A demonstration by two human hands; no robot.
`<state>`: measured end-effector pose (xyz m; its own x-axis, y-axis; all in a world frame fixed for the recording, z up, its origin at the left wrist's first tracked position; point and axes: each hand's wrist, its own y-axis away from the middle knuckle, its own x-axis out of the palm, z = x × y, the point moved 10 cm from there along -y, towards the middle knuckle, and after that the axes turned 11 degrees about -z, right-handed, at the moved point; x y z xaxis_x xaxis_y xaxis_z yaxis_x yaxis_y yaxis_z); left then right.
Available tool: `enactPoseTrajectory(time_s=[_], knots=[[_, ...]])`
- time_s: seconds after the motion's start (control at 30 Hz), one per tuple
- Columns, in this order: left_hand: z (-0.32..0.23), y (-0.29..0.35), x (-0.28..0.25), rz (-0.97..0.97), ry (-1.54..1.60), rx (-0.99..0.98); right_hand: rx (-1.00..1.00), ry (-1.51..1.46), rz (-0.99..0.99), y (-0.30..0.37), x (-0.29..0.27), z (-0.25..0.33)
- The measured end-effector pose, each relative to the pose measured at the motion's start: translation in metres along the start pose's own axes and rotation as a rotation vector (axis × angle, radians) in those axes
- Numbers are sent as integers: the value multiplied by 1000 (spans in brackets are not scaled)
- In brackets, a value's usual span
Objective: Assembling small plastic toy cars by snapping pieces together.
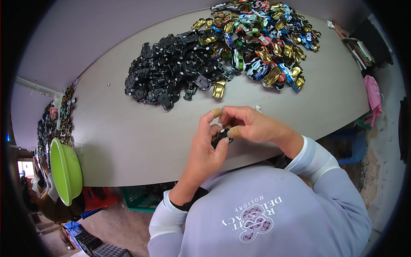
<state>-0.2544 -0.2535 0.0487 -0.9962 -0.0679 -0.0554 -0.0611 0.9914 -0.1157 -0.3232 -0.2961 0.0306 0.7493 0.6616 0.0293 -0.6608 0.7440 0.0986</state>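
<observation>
Close to the table's near edge, my left hand (207, 150) grips a small black toy car chassis (220, 137) between thumb and fingers. A pale wheel hub shows on it. My right hand (252, 124) is closed at the chassis's right end, its thumb pressed there; fingers cover much of the part. Tan tape or finger cots wrap some fingertips. Beyond my hands lies a heap of black toy car chassis (171, 70). Right of that heap, a pile of gold and multicoloured toy car bodies (265, 47) spreads out. One gold car body (218, 88) sits at the front.
The grey table (128, 141) curves around me. A small white piece (258, 109) lies beyond my right hand. At the left edge stands a green basin (66, 171), near more toy parts and another person (55, 201). A pink bag (373, 100) hangs at the right.
</observation>
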Motion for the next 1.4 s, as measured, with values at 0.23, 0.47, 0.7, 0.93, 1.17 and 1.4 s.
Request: enactPoseTrajectory(time_s=[0.23, 0.47, 0.7, 0.93, 1.17, 1.4], knots=[[10, 13, -25, -62, -188, -29, -92, 77, -63, -9, 19, -4], [39, 14, -165, -351, -501, -134, -654, 883, -437, -29, -18, 40], [-39, -22, -145, -390, -1144, 394, -484, 726, -449, -36, -40, 35], [-32, -96, -3, 22, -1274, 779, 147, -18, -474, -27, -76, -20], [-9, -105, -8, 123, -1233, 656, -419, 822, -634, -14, -76, 29], [-25, -81, -11, 101, -1166, 784, -267, 1045, -598, -17, -80, 30]])
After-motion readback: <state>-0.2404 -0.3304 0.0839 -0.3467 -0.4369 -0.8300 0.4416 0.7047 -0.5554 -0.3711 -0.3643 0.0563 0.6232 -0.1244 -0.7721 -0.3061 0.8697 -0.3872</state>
